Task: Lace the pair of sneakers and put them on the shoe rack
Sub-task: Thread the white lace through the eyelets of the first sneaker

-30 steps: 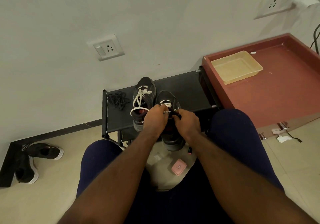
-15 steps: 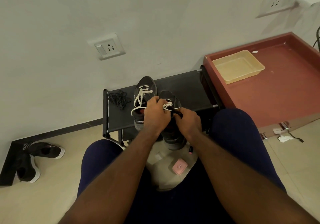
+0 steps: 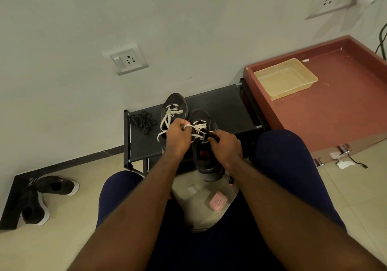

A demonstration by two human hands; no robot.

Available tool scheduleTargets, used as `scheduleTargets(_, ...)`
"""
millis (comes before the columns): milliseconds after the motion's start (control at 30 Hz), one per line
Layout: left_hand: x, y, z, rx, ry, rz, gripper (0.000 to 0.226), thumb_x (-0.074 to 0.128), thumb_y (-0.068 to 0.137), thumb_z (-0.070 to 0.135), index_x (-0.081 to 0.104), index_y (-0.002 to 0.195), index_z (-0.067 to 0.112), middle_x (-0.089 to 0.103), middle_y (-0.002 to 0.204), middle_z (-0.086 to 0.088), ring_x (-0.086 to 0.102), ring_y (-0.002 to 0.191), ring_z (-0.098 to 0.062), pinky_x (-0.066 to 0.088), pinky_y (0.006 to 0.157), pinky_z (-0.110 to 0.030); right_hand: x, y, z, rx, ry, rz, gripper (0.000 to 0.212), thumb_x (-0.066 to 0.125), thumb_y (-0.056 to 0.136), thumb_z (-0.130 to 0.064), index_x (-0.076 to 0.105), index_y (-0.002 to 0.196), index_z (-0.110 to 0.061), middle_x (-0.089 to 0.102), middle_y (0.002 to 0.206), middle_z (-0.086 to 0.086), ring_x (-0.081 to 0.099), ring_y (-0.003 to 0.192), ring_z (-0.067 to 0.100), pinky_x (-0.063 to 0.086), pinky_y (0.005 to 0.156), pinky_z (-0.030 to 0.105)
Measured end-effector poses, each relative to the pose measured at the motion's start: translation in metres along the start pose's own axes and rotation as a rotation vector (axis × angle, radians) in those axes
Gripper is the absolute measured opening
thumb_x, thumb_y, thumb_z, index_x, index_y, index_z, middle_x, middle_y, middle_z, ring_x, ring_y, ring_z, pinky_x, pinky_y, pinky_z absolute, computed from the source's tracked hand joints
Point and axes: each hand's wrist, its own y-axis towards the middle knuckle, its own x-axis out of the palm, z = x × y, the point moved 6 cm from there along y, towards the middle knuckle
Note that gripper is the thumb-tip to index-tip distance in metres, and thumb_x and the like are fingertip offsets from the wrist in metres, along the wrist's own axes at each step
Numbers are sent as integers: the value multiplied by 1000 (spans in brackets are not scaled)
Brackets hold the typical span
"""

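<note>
Two dark sneakers stand on the black shoe rack [image 3: 226, 107] against the wall. The left sneaker [image 3: 174, 105] has white lace hanging loose over its side. The right sneaker [image 3: 206, 157] sits nearer me, its heel over the rack's front edge. My left hand [image 3: 178, 137] pinches a loop of its white lace [image 3: 199, 129] above the tongue. My right hand [image 3: 225, 147] grips the shoe's right side at the eyelets, fingers curled round a dark edge; whether it also holds lace is hidden.
A tangle of black laces [image 3: 143, 122] lies on the rack's left end. A red-brown low table [image 3: 345, 107] with a yellow tray [image 3: 285, 78] adjoins the rack on the right. Another black sneaker pair [image 3: 41, 197] lies on the floor left. A pink case [image 3: 218, 203] rests between my knees.
My left hand has lifted and drawn a loop of white lace up from the right sneaker. My right hand has shifted slightly right along the shoe's side.
</note>
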Motion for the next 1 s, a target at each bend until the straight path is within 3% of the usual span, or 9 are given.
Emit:
scheduleTargets(100,-1,-2,17,219,247,-90,37,54,85,-3,64,117,9,66,112,-6,60,106,-18,51,94,-33,0,1,-1,-4,10,3,19,58,97,-37,67,106,-22,70,102,4,65,97,29,52,78,35)
scheduleTargets(200,13,-4,21,351,493,-162,34,63,82,15,69,115,13,66,115,-8,58,110,-24,51,94,-42,-1,0,-2,-1,-3,5,22,58,97,-37,68,108,-22,71,104,5,65,99,30,55,83,41)
scheduleTargets(300,25,-5,15,358,620,-188,25,64,91,25,71,113,15,69,110,-8,62,104,-25,53,89,-43,1,-1,-2,5,14,-4,20,59,96,-36,67,108,-22,71,103,3,66,97,28,56,82,43)
scheduleTargets(467,29,-5,12,336,623,-148,19,50,100,22,63,102,9,69,92,-12,65,83,-28,55,77,-45,3,-1,0,-5,9,-9,20,59,97,-36,67,110,-22,70,103,2,66,97,26,55,80,37)
scheduleTargets(633,-1,-3,-2,19,75,189,16,43,100,10,59,99,6,65,90,-9,64,88,-28,53,82,-44,4,3,-1,-20,38,1,23,60,95,-39,68,108,-23,71,105,5,65,99,29,54,83,39)
scheduleTargets(733,-10,-10,13,181,195,257,17,47,97,4,61,106,6,62,97,-7,59,93,-24,50,87,-40,5,4,-1,-18,32,8,22,60,95,-40,68,107,-22,71,104,5,66,99,30,54,83,38)
scheduleTargets(833,6,-12,25,457,460,104,24,58,90,6,65,113,6,63,114,-10,54,112,-25,43,98,-35,5,5,-1,-16,19,8,23,60,95,-40,68,109,-23,71,107,4,65,101,30,53,84,38)
scheduleTargets(933,26,-9,19,427,631,-109,19,60,92,18,71,105,11,66,107,-8,58,105,-24,50,87,-38,4,5,-1,-18,21,5,22,59,95,-39,68,109,-23,71,106,3,66,99,28,54,83,38)
scheduleTargets(1000,30,-10,18,365,668,-133,17,57,95,20,71,101,13,67,102,-7,60,98,-24,52,82,-39,5,4,0,-15,34,0,22,60,95,-39,68,111,-25,71,106,2,66,99,27,55,83,38)
